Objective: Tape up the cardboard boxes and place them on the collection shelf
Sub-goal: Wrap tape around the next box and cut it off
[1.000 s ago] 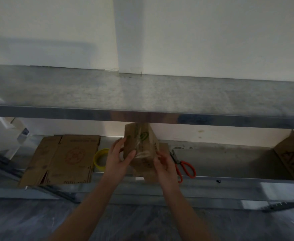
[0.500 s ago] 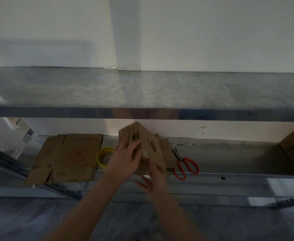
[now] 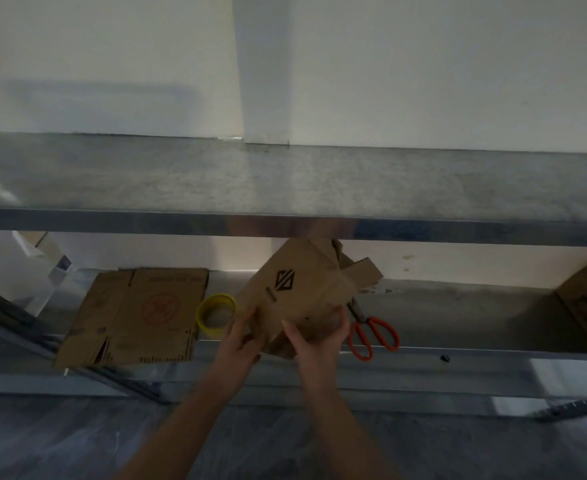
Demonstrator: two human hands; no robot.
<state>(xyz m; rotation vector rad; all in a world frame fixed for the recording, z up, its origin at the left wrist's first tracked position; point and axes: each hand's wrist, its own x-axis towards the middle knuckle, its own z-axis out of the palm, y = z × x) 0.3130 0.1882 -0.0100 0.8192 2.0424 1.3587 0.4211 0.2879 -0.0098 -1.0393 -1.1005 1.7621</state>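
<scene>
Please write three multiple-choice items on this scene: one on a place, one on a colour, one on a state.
1. Where does the tape roll lie?
A. Between the flattened cardboard and the held box
B. On the upper shelf
C. On the floor

2. What colour are the handles of the scissors?
A. Blue
B. Orange
C. Black

3. How is the box held?
A. By the left hand alone
B. By no hand; it rests flat on the shelf
C. By both hands, tilted, its far flaps open

Answers: 1 A, the yellow roll sits between them; 2 B, the loops are orange; 3 C, the right hand grips too.
</scene>
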